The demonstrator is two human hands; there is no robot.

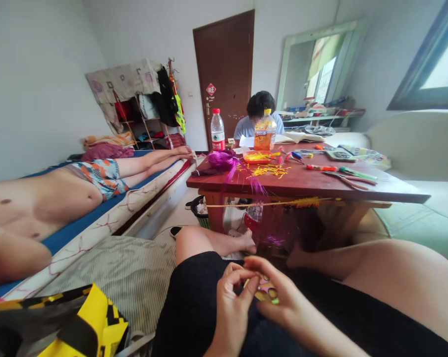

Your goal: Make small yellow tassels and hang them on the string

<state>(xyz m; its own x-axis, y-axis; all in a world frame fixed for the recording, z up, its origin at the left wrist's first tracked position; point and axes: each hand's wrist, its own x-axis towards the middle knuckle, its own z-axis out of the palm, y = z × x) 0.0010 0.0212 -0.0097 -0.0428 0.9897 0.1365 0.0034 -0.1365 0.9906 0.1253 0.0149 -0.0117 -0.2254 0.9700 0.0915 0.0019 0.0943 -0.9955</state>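
Note:
Over my lap, both hands meet around a small flat thing with a pink, yellow and green pattern (pixel 267 291); its kind I cannot make out. My right hand (pixel 283 292) curls around it from the right, with fingers behind and thumb below. Thumb and fingers of my left hand (pixel 231 295) are pinched together at its left edge, hiding part of it. Above the hands, at the table's near edge, a thin stick with yellow wrapping (pixel 308 203) lies crosswise. Purple shiny strands (pixel 224 161) hang over that edge.
On the red-brown table (pixel 216 182) are yellow pieces (pixel 270 170), pliers (pixel 345 179), a red-handled tool (pixel 320 168), a water bottle (pixel 217 130) and an orange drink bottle (pixel 263 134). Another person (pixel 259 116) sits behind it. Someone lies on the bed (pixel 71 248) at left. A yellow-black bag (pixel 93 322) is nearby.

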